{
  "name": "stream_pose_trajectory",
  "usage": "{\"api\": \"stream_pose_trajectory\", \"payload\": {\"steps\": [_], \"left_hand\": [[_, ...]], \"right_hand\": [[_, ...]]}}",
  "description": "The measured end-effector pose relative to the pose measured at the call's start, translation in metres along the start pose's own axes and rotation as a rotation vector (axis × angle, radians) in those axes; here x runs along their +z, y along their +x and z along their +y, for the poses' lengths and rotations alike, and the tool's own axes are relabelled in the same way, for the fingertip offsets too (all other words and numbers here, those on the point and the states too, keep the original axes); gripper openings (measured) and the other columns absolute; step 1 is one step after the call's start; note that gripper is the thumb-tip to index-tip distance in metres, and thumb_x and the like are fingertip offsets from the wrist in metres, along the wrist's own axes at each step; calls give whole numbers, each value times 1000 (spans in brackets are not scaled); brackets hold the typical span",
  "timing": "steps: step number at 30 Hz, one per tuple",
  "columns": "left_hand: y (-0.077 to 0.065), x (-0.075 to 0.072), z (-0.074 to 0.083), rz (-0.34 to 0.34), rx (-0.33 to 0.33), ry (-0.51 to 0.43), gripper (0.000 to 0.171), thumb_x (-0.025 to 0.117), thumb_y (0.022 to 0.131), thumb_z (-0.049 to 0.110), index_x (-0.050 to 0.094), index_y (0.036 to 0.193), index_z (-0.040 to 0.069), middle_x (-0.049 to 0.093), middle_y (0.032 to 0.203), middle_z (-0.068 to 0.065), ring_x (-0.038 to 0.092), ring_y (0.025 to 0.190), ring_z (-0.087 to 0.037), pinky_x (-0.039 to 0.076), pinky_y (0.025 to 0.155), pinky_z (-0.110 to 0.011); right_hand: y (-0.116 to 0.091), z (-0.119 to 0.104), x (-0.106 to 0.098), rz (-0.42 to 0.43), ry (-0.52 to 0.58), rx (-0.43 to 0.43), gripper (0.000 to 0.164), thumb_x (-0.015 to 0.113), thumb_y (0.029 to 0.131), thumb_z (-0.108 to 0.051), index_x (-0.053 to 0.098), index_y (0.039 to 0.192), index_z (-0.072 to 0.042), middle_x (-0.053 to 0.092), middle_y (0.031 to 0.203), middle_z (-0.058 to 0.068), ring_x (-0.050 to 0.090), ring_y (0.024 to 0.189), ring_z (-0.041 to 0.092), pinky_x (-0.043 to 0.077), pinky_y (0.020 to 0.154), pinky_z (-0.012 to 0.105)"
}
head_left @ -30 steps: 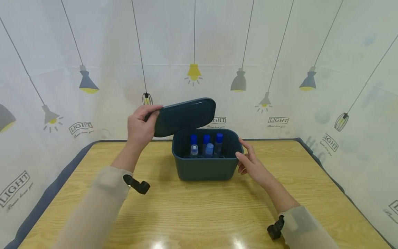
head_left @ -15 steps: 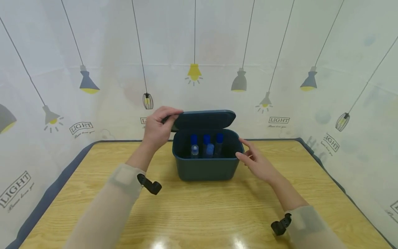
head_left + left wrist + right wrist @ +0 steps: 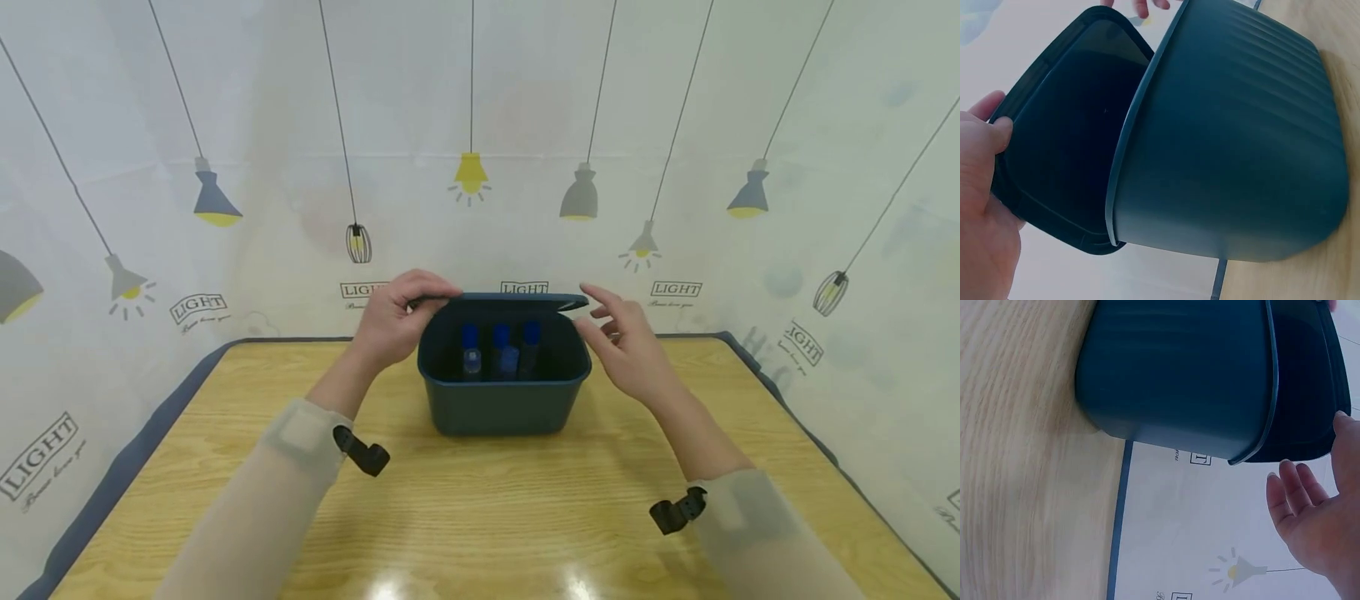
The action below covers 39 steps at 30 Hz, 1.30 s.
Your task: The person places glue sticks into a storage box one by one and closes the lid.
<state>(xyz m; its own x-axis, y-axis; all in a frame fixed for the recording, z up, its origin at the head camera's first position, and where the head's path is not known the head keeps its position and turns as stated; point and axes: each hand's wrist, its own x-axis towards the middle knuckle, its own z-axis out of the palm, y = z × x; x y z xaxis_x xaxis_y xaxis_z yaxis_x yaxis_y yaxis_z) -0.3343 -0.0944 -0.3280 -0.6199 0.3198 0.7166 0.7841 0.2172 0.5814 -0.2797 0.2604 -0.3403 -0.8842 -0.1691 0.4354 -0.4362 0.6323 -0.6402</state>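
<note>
A dark teal storage box (image 3: 502, 408) stands upright on the table, its top uncovered toward me. Inside it are several small clear bottles (image 3: 508, 362) with blue caps. My left hand (image 3: 397, 321) pinches the left end of the matching lid (image 3: 517, 300) between thumb and fingers. The lid is tilted over the box's back rim, its underside facing the left wrist view. At the lid's other end is my right hand (image 3: 630, 354), fingers spread and loosely bent. In the right wrist view its thumb (image 3: 1341, 428) is right at the lid's edge.
The wood-grain table (image 3: 465, 508) carries the box near its back edge. Behind and at both sides rises a pale cloth backdrop (image 3: 525, 83) printed with lamps. A black wrist camera (image 3: 363, 454) sits on the left sleeve, another camera (image 3: 677, 511) on the right.
The left hand has brought the lid rightward and down, over the box's back rim. My right hand has left the box's right rim and risen to the lid's right end.
</note>
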Motion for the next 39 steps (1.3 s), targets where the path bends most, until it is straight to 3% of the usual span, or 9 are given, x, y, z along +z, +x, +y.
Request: {"api": "stream_pose_trajectory", "payload": {"steps": [5,10,14,20,26,33,39], "left_hand": [[-5,-1,3,-59,-18,20,24,72,103,-4,87,115,10,80,119,-9,72,116,-25,56,98,-22],[-14,-2,6,-134,-64,86,26,74,103,1,85,122,16,78,123,-5,71,120,-24,57,103,-40],[-25,-6,8,-163,-131,144,26,78,103,9,83,127,18,76,125,-4,68,120,-24,55,104,-53],[-44,-13,7,-200,-193,137,26,83,99,13,85,124,19,74,124,-3,65,123,-26,54,107,-55],[-61,-13,6,-236,-181,172,27,84,99,15,85,126,18,73,128,-4,65,130,-29,56,106,-54],[-76,-8,4,-241,-147,186,25,84,98,12,86,123,17,75,131,-5,68,133,-31,59,105,-53],[-82,-7,4,-252,-100,187,24,84,97,9,86,120,14,76,128,-6,69,131,-32,59,103,-51]], "right_hand": [[2,-2,1,-32,-26,16,44,54,118,-31,59,157,-14,56,135,25,63,108,37,52,94,50],[-1,0,0,-23,-59,5,36,55,118,-28,66,145,-9,60,128,24,63,109,37,53,97,55],[-8,3,-2,-38,-80,-22,35,56,117,-26,66,144,-7,61,127,24,61,112,38,54,98,57],[-23,5,-2,-93,-100,-15,34,59,116,-27,66,145,-11,58,129,20,58,112,32,53,93,50],[-37,11,4,-118,-82,-15,33,62,114,-26,67,145,-14,51,148,21,60,119,34,56,92,48],[-45,22,10,-169,-61,-27,33,62,114,-24,64,144,-11,41,172,18,45,154,42,56,104,58],[-47,29,12,-177,-41,-51,33,65,113,-21,64,143,-10,40,173,19,47,152,43,55,105,61]]}}
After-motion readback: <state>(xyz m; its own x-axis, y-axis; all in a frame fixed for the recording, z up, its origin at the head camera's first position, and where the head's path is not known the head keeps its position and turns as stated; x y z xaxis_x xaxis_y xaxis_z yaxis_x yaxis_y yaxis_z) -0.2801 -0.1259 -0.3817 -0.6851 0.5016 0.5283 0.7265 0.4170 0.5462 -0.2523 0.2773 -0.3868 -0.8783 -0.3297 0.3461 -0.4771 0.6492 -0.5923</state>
